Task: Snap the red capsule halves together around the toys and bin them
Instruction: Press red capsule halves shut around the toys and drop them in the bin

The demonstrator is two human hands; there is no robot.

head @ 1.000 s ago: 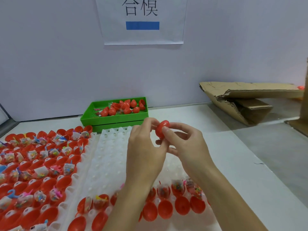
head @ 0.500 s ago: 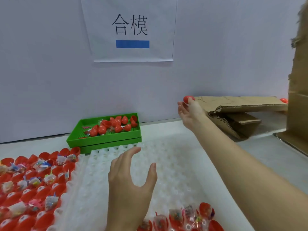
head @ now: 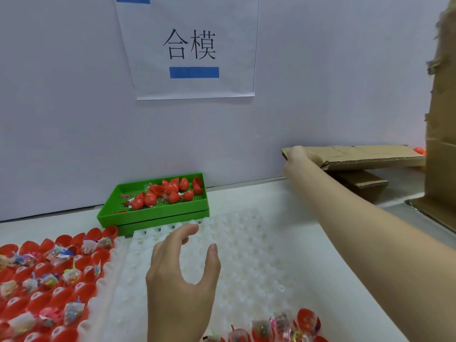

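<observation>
Right hand (head: 297, 157) way out at the cardboard (head: 365, 156), grip impossible to tell; left hand (head: 180, 280) hovering, fingers spread; blind drop, easy miss.

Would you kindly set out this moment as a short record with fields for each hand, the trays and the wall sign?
left hand: open, fingers spread above the white mould tray, holding nothing
right hand: reaching far right to the flattened cardboard; its grasp cannot be told
green tray: against the wall, holding loose red capsule halves
red capsule rows: on the left, many with bagged toys
wall sign: white paper, two printed characters above a blue bar
</observation>
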